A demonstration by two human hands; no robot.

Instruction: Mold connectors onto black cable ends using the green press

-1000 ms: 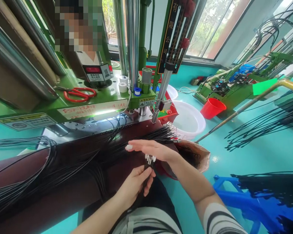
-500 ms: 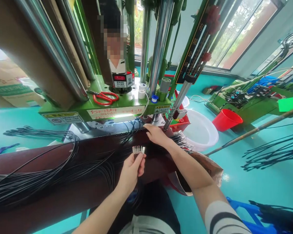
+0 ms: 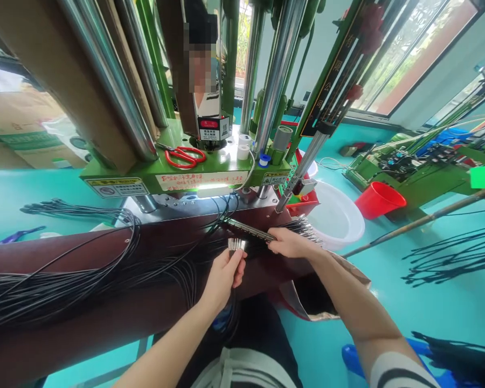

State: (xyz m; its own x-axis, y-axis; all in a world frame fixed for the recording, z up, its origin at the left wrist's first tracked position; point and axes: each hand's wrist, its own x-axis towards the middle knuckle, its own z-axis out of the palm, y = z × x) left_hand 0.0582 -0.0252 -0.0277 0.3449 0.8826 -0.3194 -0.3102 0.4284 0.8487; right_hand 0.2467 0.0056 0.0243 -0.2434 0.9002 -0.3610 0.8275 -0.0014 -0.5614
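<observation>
Cables (image 3: 236, 245) fill the left hand (image 3: 225, 268) by the table (image 3: 262, 275) edge — right hand (image 3: 290, 242), apart, grips a metal bar (image 3: 249, 230).

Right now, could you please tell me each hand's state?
Left hand: closed, holding metal-tipped black cables.
Right hand: closed on a long metal bar.

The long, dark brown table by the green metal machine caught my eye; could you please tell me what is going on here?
A person's left hand grips a bunch of thin, silver metal tips, pointing upward. The right hand holds a narrow, silvery metal bar by one end above the long, dark brown table. Slim black cables lie along that table, and red-handled scissors rest on the green metal machine.
</observation>
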